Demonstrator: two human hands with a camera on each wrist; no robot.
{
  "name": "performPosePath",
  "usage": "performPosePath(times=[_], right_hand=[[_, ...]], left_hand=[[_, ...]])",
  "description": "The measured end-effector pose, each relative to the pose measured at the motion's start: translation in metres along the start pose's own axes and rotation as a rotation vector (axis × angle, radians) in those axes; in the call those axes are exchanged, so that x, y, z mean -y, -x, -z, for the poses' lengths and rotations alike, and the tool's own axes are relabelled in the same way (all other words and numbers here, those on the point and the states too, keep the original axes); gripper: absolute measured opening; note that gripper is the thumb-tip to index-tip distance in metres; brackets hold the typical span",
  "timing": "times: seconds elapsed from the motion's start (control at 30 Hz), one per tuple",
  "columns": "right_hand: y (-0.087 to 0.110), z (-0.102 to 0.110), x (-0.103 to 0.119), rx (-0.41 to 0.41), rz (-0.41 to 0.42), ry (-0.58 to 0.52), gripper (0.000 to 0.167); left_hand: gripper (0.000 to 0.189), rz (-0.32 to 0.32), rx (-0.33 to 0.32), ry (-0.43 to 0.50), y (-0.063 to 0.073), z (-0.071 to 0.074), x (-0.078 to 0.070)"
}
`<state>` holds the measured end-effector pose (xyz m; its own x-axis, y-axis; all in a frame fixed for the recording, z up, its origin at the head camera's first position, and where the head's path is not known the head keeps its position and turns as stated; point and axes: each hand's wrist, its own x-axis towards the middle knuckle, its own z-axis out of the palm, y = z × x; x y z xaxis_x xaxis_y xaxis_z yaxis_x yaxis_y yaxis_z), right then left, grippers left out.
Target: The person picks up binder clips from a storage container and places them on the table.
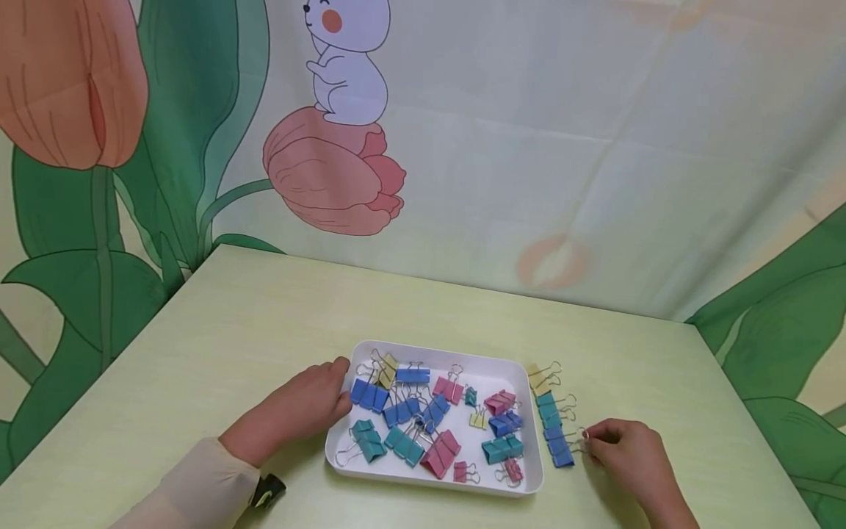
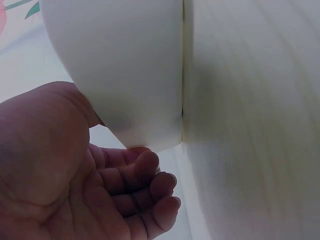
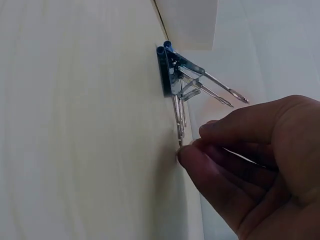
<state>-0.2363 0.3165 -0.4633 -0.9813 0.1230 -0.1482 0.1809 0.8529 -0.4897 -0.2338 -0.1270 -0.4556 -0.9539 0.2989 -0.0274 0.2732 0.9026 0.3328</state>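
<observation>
A white tray point(image 1: 432, 481) holds binder clips in blue, teal, pink and yellow. My left hand point(image 1: 307, 400) grips the tray's left side, and in the left wrist view its fingers point(image 2: 162, 212) curl close to the white wall. To the tray's right, several binder clips stand in a row: a yellow clip point(image 1: 538, 380) at the far end, then teal, then blue. With thumb and fingertips, my right hand point(image 1: 631, 452) pinches a wire handle of the nearest blue binder clip point(image 1: 562, 453). That clip's handles spread apart in the right wrist view; the clips behind it are mostly hidden.
Pale table surface point(image 1: 277, 294) surrounds the tray. Behind it hangs a curtain point(image 1: 463, 184) printed with tulips and a white animal. A dark object point(image 1: 267, 491) with a yellow-green mark lies beside the left sleeve point(image 1: 198, 485).
</observation>
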Motion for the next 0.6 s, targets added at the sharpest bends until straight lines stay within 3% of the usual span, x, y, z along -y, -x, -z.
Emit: performPosePath(times=[0.6], right_hand=[[0.0033, 0.0026, 0.0033, -0.047, -0.004, -0.053, 0.019]], left_hand=[[0.035, -0.002, -0.004, -0.002, 0.0015, 0.0007, -0.0006]])
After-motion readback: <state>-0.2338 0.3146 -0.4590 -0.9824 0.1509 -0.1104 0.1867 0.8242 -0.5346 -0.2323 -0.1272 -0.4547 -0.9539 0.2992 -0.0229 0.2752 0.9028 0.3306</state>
